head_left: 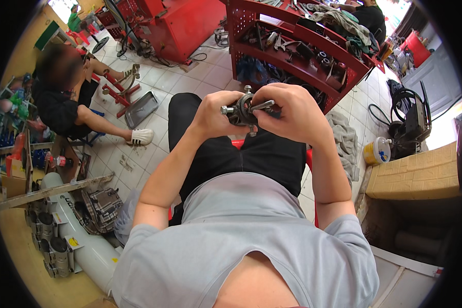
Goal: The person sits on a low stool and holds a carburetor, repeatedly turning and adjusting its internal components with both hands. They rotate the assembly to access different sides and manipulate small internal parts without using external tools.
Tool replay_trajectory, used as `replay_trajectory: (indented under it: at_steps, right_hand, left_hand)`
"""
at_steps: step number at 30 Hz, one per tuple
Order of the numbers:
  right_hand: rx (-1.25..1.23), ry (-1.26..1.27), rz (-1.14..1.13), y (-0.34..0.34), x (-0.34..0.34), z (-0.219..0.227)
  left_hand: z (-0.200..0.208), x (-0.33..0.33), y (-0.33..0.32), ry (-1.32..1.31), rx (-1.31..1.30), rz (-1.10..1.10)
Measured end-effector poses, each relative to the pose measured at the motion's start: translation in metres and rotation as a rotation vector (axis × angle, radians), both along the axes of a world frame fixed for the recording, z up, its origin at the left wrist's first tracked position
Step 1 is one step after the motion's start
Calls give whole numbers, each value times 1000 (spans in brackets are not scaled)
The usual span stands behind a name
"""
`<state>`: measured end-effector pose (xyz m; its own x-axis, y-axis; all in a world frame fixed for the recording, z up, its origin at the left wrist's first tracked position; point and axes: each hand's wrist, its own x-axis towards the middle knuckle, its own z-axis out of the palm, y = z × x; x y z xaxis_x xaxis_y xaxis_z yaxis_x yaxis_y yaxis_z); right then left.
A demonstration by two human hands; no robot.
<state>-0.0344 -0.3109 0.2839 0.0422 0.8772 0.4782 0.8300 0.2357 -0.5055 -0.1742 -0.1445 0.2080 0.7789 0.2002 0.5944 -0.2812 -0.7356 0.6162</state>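
Far to the left of the left hand, a wooden board [56, 193] runs above a white cylinder [84, 233], its free end pointing toward the wearer. Farther ahead on that side, a seated person [66, 100] rests one shoe near a shallow grey tray [141, 110] with a raised rim. A strip of tiled floor [155, 146] separates the tray from the wearer's left thigh, leaving room outside the left hand.

The left hand [214, 114] is curled around one side of a dark, ring-shaped metal part [246, 110], held over the gap between the black-trousered thighs. Bolt ends project past the part's edge on several sides. The right hand [295, 113] meets it from the other side, its thumb and fingers closed narrowly about a short metal rod [263, 106] that lies across the part.

Ahead of both hands, a tiered red table [241, 16] carries tools and parts, its near edge slanting away past the right hand. To the right of that hand come a grey cloth [342, 141], a white bucket [377, 151] and, farthest out, a tan padded block [416, 172].
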Motion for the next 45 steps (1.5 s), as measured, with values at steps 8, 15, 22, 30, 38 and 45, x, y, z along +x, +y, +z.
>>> replay_trajectory:
  at_steps: [8, 15, 22, 30, 38, 45]
  right_hand:
    - [4, 55, 26, 1, -1, -1]
    - [-9, 8, 4, -1, -2, 2]
    - [-6, 32, 6, 1, -2, -1]
    - [-18, -28, -30, 2, -2, -4]
    - [-3, 14, 35, 2, 1, -4]
    - [-82, -61, -26, 1, 0, 1]
  left_hand:
    - [-1, 0, 0, 8, -35, -10]
    - [1, 0, -2, 9, -23, 4]
    - [-1, 1, 2, -9, 17, 9]
    - [-1, 0, -1, -11, 38, 17]
    - [-5, 1, 4, -20, 72, 30]
    - [-5, 3, 3, -9, 86, 12]
